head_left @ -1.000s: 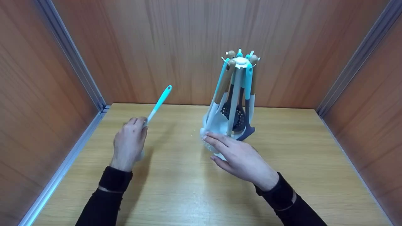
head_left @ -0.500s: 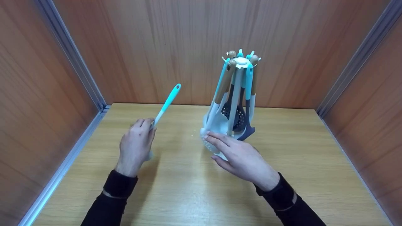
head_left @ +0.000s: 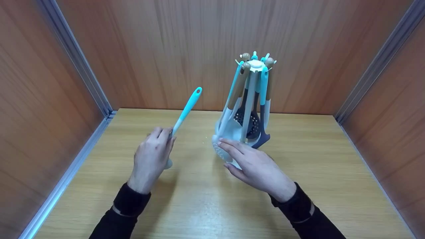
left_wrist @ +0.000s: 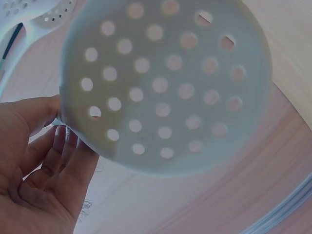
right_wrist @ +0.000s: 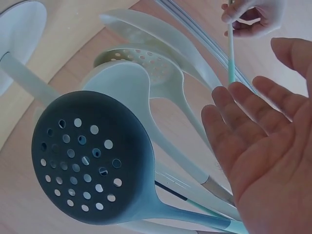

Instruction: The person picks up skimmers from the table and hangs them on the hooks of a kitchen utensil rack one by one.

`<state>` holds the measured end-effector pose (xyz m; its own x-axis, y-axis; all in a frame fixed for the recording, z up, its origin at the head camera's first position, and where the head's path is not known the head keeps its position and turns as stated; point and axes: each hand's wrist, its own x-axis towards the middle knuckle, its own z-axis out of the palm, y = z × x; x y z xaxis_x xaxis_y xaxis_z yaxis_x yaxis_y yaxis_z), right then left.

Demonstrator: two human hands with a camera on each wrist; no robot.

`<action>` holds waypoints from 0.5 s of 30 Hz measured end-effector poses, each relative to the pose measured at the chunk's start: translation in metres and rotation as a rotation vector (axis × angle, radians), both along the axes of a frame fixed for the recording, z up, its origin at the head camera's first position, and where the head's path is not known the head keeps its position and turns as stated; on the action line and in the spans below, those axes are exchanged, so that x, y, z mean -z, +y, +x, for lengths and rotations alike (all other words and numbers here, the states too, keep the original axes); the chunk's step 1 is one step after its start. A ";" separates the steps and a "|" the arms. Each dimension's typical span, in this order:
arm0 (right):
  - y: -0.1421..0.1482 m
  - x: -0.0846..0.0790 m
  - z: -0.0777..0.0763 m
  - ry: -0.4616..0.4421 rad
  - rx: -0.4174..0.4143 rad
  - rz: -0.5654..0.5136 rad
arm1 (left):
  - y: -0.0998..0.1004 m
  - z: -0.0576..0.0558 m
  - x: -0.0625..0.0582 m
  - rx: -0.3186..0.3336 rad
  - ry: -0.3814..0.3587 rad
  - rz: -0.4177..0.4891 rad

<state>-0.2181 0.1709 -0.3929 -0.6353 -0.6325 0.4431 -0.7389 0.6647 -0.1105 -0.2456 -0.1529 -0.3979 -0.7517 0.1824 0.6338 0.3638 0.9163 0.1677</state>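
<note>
My left hand point(head_left: 152, 159) pinches a skimmer between thumb and curled fingers, just where the handle meets the head. The skimmer's turquoise handle point(head_left: 187, 109) slants up and to the right, above the tabletop. Its pale round head point(left_wrist: 175, 109), full of holes, fills much of the left wrist view. My right hand point(head_left: 257, 169) has its fingers extended at the lower front of a utensil stand point(head_left: 251, 99). In the right wrist view its palm point(right_wrist: 278, 161) faces the hanging tools, among them a dark skimmer point(right_wrist: 129, 136) and a pale ladle point(right_wrist: 122, 80).
Several more utensils with turquoise or brown handles hang from the stand's white top point(head_left: 255, 64). A dark ladle point(head_left: 262, 140) sticks out at its right side. Wooden panels point(head_left: 166, 49) enclose the wooden table point(head_left: 199, 199) at the back and both sides.
My left hand has moved to the right with the skimmer, bringing it closer to the stand. The right hand and the stand have barely moved.
</note>
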 end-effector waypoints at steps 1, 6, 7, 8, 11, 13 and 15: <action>0.000 0.000 0.000 -0.001 -0.003 -0.007 | 0.002 0.001 -0.001 0.004 0.003 -0.004; 0.000 -0.001 0.000 -0.013 -0.004 -0.038 | 0.011 0.006 -0.002 0.025 0.023 -0.008; 0.000 -0.001 0.000 -0.017 -0.001 -0.043 | 0.013 0.007 -0.002 0.030 0.029 -0.009; 0.000 -0.001 0.000 -0.018 0.002 -0.047 | 0.014 0.008 -0.003 0.035 0.036 -0.010; 0.001 -0.002 -0.001 -0.019 0.007 -0.059 | 0.018 0.010 -0.003 0.044 0.055 -0.014; 0.001 -0.001 -0.001 -0.016 0.009 -0.066 | 0.021 0.012 -0.004 0.051 0.064 -0.021; 0.000 -0.001 -0.001 -0.014 0.010 -0.071 | 0.024 0.014 -0.005 0.059 0.069 -0.025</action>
<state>-0.2194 0.1713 -0.3917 -0.6482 -0.5932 0.4774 -0.7300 0.6624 -0.1683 -0.2317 -0.1290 -0.3930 -0.6941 0.2412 0.6782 0.4270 0.8965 0.1183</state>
